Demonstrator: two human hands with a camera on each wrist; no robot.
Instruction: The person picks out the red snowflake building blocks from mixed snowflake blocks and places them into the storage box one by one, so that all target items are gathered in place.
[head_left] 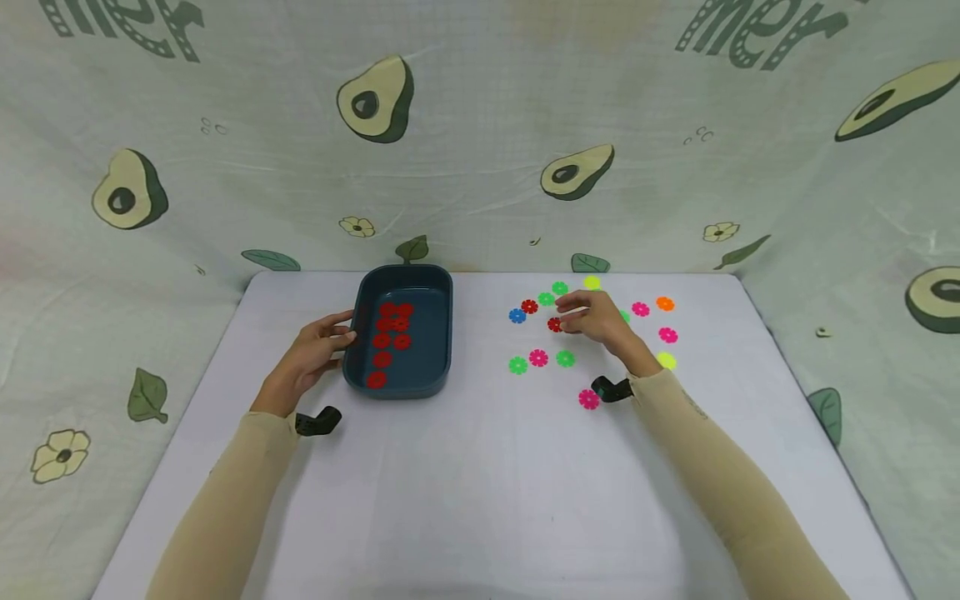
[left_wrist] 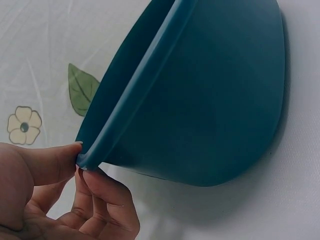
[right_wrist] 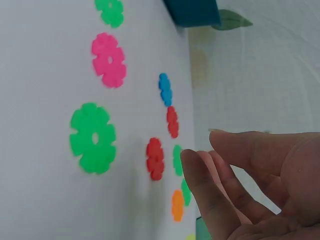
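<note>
A dark blue plastic tray (head_left: 438, 379) stands on the left half of the white table, with several red flower-shaped discs (head_left: 382, 359) lying inside. My left hand (head_left: 313, 357) pinches its left rim (left_wrist: 145, 80), thumb on top and fingers beneath. Over on the right, my right hand (head_left: 600, 321) hovers above a red disc (right_wrist: 155, 159), thumb and index finger apart with nothing between them. A second red disc (head_left: 529, 307) lies just left of that hand, beside a blue disc (head_left: 517, 316).
Scattered around my right hand are green discs (head_left: 566, 358), pink discs (head_left: 538, 357), yellow discs (head_left: 666, 361) and an orange disc (head_left: 664, 303). A cloth with printed avocados hangs behind the white table (head_left: 480, 500). One pink disc (head_left: 588, 399) lies beside the right wrist's black camera mount (head_left: 611, 390).
</note>
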